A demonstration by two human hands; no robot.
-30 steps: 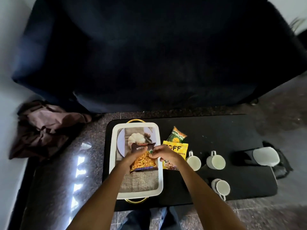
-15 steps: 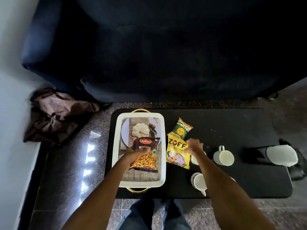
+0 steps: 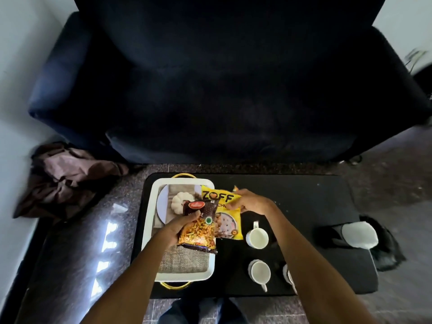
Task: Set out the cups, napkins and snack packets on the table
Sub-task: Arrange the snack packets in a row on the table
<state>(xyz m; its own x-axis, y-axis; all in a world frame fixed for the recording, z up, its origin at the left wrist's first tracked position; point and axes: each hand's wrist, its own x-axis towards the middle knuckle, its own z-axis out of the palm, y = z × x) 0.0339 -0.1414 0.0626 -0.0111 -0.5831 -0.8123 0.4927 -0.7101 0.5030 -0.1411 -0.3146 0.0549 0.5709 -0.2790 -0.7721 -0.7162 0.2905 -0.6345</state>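
Two snack packets are up in the hands right now, but going big to small: a huge dark sofa (image 3: 229,90) fills the top of the view, with a crumpled brownish cloth (image 3: 67,178) on the floor off its left corner. Below the sofa sits the black table (image 3: 315,206). On its left part there's a white tray (image 3: 149,220) with gold handles, printed with a pumpkin picture and lined with a burlap-looking piece toward the near end. On the table's right end lies a dark holder with a white stack (image 3: 358,235) poking out, probably the napkins, can't tell for sure.

Cups next: one white cup (image 3: 257,237) stands just right of the tray, another white cup (image 3: 260,273) nearer to me, and a third cup (image 3: 289,277) is mostly hidden behind the right forearm.

Now the packets. The left hand (image 3: 180,228) comes in from the lower left, fingers curled round the left side of the brown mixture packet (image 3: 198,228), holding it over the tray's right edge. The right hand (image 3: 247,202) grips the top right corner of the yellow ZOFF packet (image 3: 222,213), which sits partly behind the mixture packet, overlapping the tray's right rim. A bit of an orange-and-green packet (image 3: 235,188) peeks out right above that hand's fingers.
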